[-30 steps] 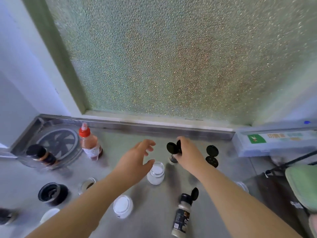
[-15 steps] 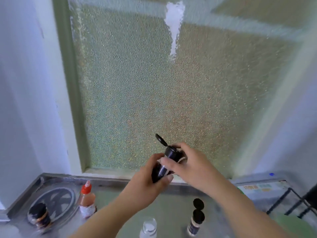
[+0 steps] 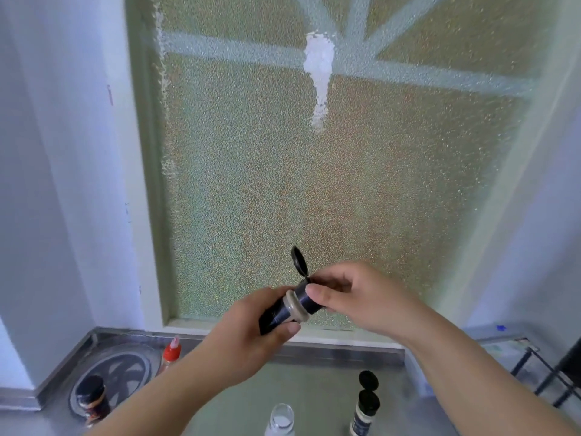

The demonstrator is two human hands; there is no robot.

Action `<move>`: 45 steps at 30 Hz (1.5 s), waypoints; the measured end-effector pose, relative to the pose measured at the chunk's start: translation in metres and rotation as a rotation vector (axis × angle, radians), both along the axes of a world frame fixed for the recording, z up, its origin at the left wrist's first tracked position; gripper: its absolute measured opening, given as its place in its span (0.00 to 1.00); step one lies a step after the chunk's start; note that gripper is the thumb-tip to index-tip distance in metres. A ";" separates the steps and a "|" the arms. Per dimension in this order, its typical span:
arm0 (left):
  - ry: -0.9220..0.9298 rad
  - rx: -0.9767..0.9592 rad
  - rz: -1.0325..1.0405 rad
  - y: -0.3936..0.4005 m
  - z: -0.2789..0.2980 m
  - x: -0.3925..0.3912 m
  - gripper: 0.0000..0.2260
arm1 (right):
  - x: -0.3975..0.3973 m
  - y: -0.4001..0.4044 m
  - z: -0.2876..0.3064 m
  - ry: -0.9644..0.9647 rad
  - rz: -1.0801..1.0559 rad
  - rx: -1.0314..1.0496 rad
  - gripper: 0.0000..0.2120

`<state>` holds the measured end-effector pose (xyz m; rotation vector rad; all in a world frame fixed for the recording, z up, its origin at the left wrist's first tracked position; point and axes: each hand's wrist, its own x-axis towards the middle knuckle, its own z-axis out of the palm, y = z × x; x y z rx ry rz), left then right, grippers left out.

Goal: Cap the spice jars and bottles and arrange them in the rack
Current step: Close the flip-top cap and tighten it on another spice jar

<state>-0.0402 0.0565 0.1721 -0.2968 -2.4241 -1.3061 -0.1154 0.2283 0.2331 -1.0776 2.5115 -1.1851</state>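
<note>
I hold a small spice bottle [image 3: 283, 313] with a dark label up in front of the frosted window. My left hand [image 3: 248, 338] grips its body. My right hand [image 3: 349, 297] pinches its black cap [image 3: 306, 297], whose flip lid [image 3: 298, 260] stands open. On the steel counter below stand another spice bottle [image 3: 364, 410] with its black flip lid open, an open clear jar [image 3: 280, 421] with white contents, a red-capped bottle [image 3: 170, 352] and a dark-lidded jar [image 3: 92, 396]. The black wire rack [image 3: 540, 372] shows at the right edge.
A round glass lid [image 3: 125, 369] lies at the counter's back left corner, under the dark jar. A raised steel rim [image 3: 330, 349] runs along the wall below the window. A white box [image 3: 496, 341] sits at the right behind the rack.
My right hand picked the spice bottle off the counter and raised it; my left hand came in and took hold of its body. The camera tilted up toward the window.
</note>
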 end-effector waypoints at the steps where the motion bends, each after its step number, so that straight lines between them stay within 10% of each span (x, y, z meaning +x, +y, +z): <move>1: 0.004 -0.014 0.008 0.000 -0.001 0.001 0.11 | 0.002 0.000 -0.001 0.004 -0.003 0.008 0.18; 5: -0.021 0.083 -0.013 0.000 -0.004 0.008 0.14 | 0.010 -0.003 0.000 -0.016 -0.025 -0.010 0.08; 15: -0.205 0.592 -0.367 -0.005 0.003 0.027 0.24 | 0.003 -0.010 -0.004 -0.630 0.297 -0.459 0.39; 20: -0.227 0.686 -0.362 -0.010 -0.001 0.030 0.28 | 0.007 -0.015 -0.007 -0.429 0.199 -0.598 0.32; 29: -0.196 0.829 -0.345 -0.020 0.003 0.037 0.30 | 0.032 -0.014 -0.006 0.308 0.171 -0.217 0.17; 45: -0.273 0.667 -0.213 -0.029 -0.005 0.039 0.16 | 0.032 -0.009 -0.023 0.301 0.173 -0.145 0.17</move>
